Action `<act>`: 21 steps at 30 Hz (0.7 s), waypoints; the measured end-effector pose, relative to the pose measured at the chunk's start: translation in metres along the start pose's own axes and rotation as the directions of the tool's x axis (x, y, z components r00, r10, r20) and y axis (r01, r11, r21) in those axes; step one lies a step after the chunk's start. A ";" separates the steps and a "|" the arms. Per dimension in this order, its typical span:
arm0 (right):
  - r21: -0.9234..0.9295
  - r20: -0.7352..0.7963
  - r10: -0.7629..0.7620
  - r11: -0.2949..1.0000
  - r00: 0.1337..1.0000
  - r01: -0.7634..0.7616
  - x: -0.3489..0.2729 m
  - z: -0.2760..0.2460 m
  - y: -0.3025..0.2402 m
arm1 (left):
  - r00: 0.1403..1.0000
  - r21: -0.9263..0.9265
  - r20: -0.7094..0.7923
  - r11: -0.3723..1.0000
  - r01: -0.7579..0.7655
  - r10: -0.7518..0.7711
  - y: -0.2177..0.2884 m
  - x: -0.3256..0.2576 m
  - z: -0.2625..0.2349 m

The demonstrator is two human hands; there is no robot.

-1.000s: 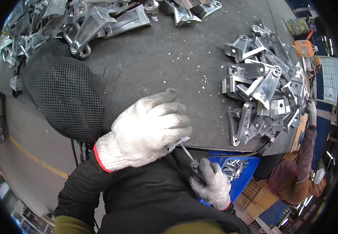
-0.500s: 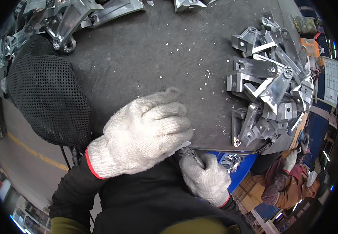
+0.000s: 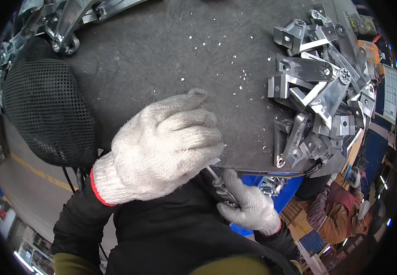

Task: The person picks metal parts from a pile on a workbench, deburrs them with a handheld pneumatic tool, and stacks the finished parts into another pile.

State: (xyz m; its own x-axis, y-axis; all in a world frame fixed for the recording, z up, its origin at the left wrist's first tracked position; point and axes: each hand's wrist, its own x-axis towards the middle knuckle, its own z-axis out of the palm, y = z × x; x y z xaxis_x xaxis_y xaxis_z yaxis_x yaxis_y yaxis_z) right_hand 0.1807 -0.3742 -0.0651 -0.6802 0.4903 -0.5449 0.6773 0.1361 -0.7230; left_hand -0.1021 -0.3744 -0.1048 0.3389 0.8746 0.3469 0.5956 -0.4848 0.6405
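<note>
My left hand (image 3: 166, 146), in a white knit glove with a red cuff, is closed at the table's near edge, its back up. A small bright metal part (image 3: 215, 161) peeks out past its fingertips; the rest is hidden beneath the glove. Below and right of it, my gloved right hand (image 3: 251, 206) grips a hand tool (image 3: 220, 186) with a dark handle and a thin metal shaft. The shaft points up and left to the metal part; whether its tip touches cannot be made out.
Silvery machined brackets (image 3: 317, 87) lie heaped on the right of the dark table (image 3: 162, 50), with more brackets (image 3: 68, 23) at the far left. A black mesh-covered object (image 3: 47, 110) stands at the left. Pale chips dot the tabletop. A blue bin (image 3: 283, 197) holds metal pieces; a co-worker (image 3: 340, 206) is beyond.
My right hand has drawn a little right and down from the left hand, baring the tool's shaft. The left hand has shifted slightly left, and the view has moved a bit.
</note>
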 end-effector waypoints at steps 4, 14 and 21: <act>0.423 0.441 0.286 0.770 0.851 -0.478 -0.001 -0.015 0.011 | 1.000 0.045 0.014 0.999 0.000 0.000 -0.002 -0.004 -0.001; 0.636 0.237 0.201 0.707 0.950 -0.309 -0.007 0.035 0.008 | 0.998 0.003 0.059 1.000 -0.024 0.024 -0.006 -0.002 0.001; 0.670 0.113 0.209 0.706 0.971 -0.230 -0.019 0.061 0.024 | 1.000 -0.037 0.001 0.999 0.026 -0.026 -0.004 -0.004 0.008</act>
State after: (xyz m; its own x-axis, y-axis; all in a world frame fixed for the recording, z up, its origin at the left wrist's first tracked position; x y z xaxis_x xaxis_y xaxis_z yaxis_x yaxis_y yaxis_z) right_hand 0.1929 -0.4325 -0.0982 -0.5508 0.4074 -0.7285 0.4467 -0.5934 -0.6696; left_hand -0.1005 -0.3761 -0.1144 0.3238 0.8869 0.3294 0.5770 -0.4611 0.6742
